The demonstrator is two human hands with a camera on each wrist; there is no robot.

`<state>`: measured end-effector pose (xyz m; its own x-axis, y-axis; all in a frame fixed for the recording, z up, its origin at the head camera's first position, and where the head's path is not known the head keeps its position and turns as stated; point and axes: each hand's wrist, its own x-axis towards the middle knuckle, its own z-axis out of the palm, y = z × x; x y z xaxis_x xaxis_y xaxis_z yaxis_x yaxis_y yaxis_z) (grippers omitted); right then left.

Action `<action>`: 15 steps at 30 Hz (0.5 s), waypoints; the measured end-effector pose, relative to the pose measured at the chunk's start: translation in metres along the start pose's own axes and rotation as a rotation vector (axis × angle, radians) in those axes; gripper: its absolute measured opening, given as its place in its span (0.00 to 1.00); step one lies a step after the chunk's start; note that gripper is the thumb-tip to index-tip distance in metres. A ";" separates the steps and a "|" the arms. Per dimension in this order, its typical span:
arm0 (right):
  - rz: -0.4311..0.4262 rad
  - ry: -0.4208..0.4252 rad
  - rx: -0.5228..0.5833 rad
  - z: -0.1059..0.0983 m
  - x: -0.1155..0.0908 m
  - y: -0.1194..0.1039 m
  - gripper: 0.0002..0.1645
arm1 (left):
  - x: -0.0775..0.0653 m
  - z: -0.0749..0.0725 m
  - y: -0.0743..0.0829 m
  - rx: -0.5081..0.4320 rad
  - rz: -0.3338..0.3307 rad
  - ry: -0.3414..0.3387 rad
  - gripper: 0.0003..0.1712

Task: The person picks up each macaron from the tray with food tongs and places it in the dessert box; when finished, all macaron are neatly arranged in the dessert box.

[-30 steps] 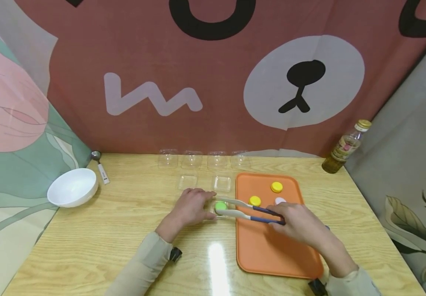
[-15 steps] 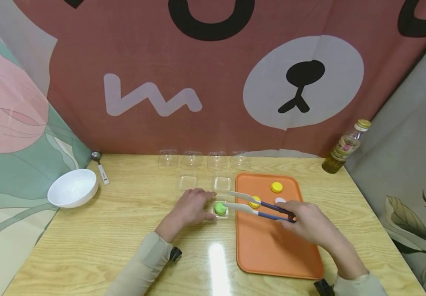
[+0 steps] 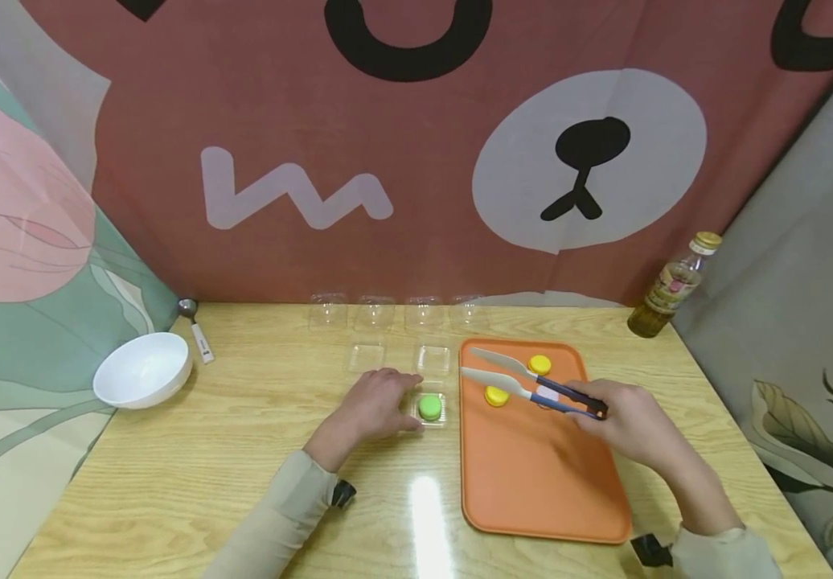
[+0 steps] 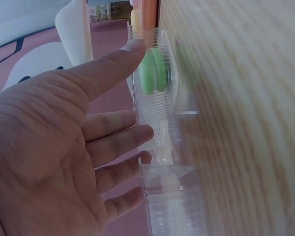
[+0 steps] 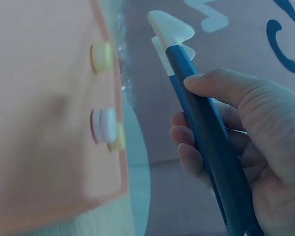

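Observation:
My left hand (image 3: pixel 380 404) lies beside a small clear plastic box base (image 3: pixel 440 420) with a green macaron (image 3: pixel 429 407) in it. Its thumb and fingers are spread at the base's near side; in the left wrist view the thumb tip (image 4: pixel 135 46) overlaps the base's edge, and the fingers look nearly straight. My right hand (image 3: pixel 629 418) grips a pair of tongs (image 3: pixel 568 390) with dark blue handles and pale tips. The tongs stand parted above the orange tray (image 3: pixel 539 498), with nothing between the tips. On the tray are two yellow macarons (image 3: pixel 539 365) and a pale pink macaron (image 3: pixel 547 393), partly covered by the tongs.
Two more clear bases (image 3: pixel 433 359) lie behind the left hand, with several clear lids (image 3: pixel 424 312) along the back wall. A white bowl (image 3: pixel 143 370) and a scoop (image 3: pixel 196 330) are at the left. A bottle (image 3: pixel 675 285) stands in the back right corner.
The tongs have drawn back from the green macaron, up and right to above the tray, leaving it in the clear base. My left hand has stayed in place.

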<state>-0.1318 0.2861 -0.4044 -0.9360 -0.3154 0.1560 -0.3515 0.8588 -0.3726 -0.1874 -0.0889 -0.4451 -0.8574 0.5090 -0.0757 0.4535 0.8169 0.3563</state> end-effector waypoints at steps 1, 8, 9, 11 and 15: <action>0.007 -0.003 0.002 -0.001 0.000 0.002 0.22 | 0.000 0.000 0.000 -0.004 0.001 0.001 0.45; 0.084 -0.021 -0.006 -0.006 0.000 0.018 0.25 | -0.001 0.000 0.000 -0.027 0.002 -0.009 0.47; 0.089 -0.020 -0.007 -0.007 -0.001 0.020 0.26 | -0.002 0.000 0.000 -0.027 0.004 -0.010 0.48; 0.094 -0.014 -0.008 -0.007 -0.002 0.024 0.26 | -0.002 0.000 -0.001 -0.025 0.006 -0.015 0.49; 0.091 0.021 -0.030 -0.009 -0.005 0.032 0.25 | -0.004 -0.002 -0.002 -0.030 0.001 -0.029 0.49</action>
<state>-0.1382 0.3186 -0.4084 -0.9633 -0.2278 0.1418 -0.2645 0.8951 -0.3589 -0.1856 -0.0929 -0.4439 -0.8495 0.5176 -0.1020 0.4462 0.8081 0.3846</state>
